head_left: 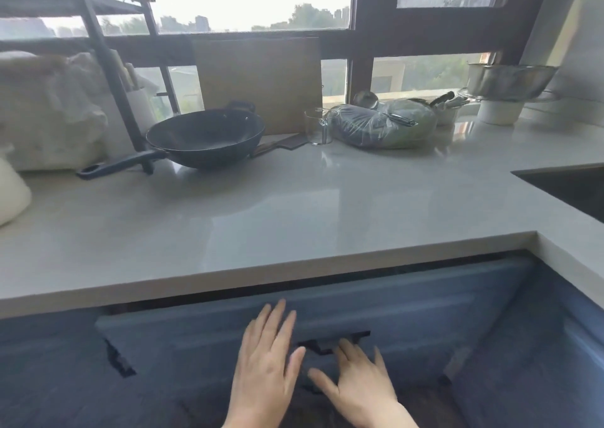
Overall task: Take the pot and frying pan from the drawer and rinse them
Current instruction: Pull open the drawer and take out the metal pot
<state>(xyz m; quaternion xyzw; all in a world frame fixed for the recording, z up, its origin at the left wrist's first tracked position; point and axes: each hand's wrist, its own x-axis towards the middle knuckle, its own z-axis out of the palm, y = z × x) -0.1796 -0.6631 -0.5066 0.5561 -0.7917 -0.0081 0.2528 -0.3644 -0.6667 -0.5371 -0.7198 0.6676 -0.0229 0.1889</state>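
A dark frying pan (206,138) with a long handle sits on the grey countertop (294,205), at the back left. Below the counter edge is a blue drawer (408,300), slightly ajar with a dark gap along its top. My left hand (264,365) lies flat against the drawer front, fingers straight. My right hand (356,385) is beside it, fingers spread on the drawer front near a dark handle (333,341). Neither hand holds anything. No pot is visible, and the inside of the drawer is hidden.
A sink (575,192) opens at the right edge of the counter. A wooden cutting board (258,84) leans on the window. A glass cup (318,126), a bagged bundle (385,126), metal bowls (510,81) and a black rack (108,51) stand along the back.
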